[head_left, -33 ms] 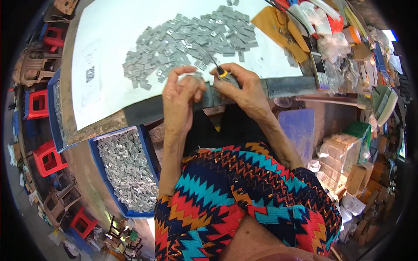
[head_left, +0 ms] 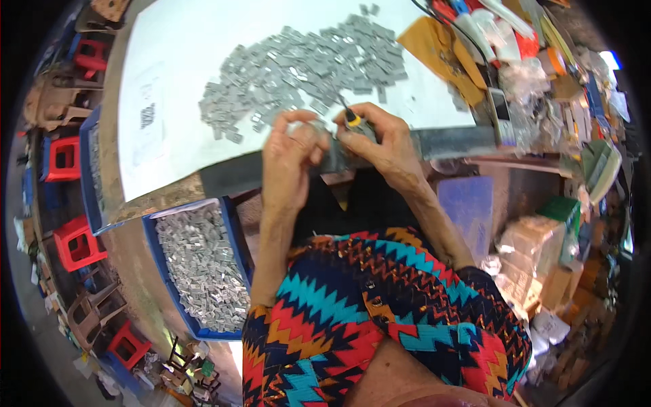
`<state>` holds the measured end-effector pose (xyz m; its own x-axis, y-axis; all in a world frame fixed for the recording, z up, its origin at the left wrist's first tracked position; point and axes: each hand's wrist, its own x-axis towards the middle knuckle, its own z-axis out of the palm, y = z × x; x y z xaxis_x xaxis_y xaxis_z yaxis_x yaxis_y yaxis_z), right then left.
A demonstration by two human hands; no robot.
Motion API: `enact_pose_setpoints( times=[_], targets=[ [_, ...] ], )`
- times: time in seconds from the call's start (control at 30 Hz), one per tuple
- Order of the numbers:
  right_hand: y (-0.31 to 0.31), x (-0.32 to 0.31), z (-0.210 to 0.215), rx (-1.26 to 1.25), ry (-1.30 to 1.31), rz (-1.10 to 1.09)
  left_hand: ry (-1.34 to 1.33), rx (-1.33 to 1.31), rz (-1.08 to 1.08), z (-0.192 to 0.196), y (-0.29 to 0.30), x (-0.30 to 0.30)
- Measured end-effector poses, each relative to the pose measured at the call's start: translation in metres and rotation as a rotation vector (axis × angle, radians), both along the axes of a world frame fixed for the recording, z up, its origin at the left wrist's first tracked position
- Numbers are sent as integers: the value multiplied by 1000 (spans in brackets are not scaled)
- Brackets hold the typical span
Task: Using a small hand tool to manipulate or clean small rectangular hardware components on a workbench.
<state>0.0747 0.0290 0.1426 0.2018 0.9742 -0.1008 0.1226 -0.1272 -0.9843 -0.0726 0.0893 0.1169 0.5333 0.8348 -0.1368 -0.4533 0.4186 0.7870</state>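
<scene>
With my left hand [head_left: 290,152] pinching a small grey metal piece [head_left: 316,127] and my right hand [head_left: 381,139] gripping the screwdriver [head_left: 350,118], I keep the tip square and steady.

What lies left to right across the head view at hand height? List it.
Red stool → white sheet → left hand → screwdriver → right hand → clutter pile.

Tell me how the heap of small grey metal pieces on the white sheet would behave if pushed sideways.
The heap of small grey metal pieces lies loose and flat, so it would probably spread and slide apart rather than move as one. The pieces look flat and angular, so they are unlikely to roll. On the smooth white sheet, pieces near the front edge might slip off.
</scene>
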Motion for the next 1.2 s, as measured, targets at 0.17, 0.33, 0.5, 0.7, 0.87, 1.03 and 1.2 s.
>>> enact_pose_setpoints(
  times=[0.17,0.33,0.5,0.7,0.87,1.03,1.2],
  targets=[
    [7,-1,-12,331,153,63,-241,-266,-146,6,-10,0],
    [0,0,-5,171,369,146,-130,-193,-183,10,-14,0],
    [2,2,1,142,385,119,86,104,-158,18,-20,5],
    [11,6,-4,87,159,94,364,361,-189,18,-16,0],
    [22,1,-7,126,-75,113,244,224,-126,7,-5,-4],
    [12,7,-1,6,-46,86,120,161,-23,4,6,-6],
    [-5,5,-10,375,-476,92,118,127,7,-1,9,-2]
  ],
)
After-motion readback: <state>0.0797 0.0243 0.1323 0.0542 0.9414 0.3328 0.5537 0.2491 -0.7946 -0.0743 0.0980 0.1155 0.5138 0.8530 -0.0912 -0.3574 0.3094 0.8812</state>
